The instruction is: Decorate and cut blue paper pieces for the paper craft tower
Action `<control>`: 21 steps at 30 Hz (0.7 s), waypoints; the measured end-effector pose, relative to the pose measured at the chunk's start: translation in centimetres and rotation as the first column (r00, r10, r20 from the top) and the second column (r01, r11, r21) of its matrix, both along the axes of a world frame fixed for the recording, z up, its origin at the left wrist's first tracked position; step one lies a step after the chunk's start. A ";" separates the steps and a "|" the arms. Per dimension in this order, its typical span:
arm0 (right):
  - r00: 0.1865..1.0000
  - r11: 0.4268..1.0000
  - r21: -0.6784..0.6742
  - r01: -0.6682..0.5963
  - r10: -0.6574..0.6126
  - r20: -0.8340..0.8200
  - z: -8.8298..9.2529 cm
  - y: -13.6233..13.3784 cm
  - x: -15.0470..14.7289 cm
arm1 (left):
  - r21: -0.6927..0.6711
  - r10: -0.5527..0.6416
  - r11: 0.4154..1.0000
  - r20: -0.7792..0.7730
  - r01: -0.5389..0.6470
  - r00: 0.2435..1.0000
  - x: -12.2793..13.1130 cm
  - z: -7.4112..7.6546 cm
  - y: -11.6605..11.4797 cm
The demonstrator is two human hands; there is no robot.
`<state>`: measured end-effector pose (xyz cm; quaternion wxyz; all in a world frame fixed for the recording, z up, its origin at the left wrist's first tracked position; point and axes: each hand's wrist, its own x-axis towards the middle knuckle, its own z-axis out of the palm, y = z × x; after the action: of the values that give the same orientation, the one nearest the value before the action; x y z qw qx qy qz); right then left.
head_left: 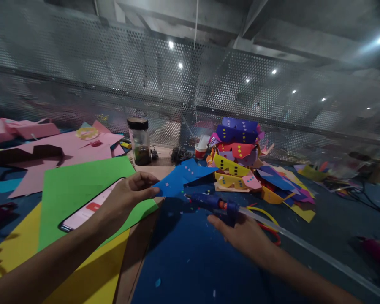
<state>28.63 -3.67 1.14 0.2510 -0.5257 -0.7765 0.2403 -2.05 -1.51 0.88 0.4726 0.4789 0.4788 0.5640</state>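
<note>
Between the thumb and fingers of my left hand (139,188) is one end of a blue paper cutout (174,179), dotted with small light squares. My right hand (240,232) is wrapped round a dark blue glue gun (213,203). A long clear glue stick (307,242) runs out of the gun's back end toward the lower right. The gun's nozzle points left, just below the blue paper and apart from it. Under my left forearm lie a phone (82,215) with a lit screen and a green paper sheet (66,185).
A pile of colourful paper masks (236,162) stands beyond my right hand. Behind the blue paper are a jar with a dark lid (141,143) and a red-and-white cup (201,150). Pink paper (72,154) spreads at the left. A perforated metal screen (177,84) closes the back.
</note>
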 end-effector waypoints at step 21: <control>0.944 0.937 0.143 -0.319 0.327 -0.043 1.3 -0.9 0.2 | -0.027 -0.176 0.984 -0.070 0.174 0.982 0.8 0.0 -0.7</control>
<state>28.82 -4.55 2.47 0.2683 -0.3649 -0.8579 0.2426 -1.24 -2.18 0.87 0.5076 0.5344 0.4573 0.4976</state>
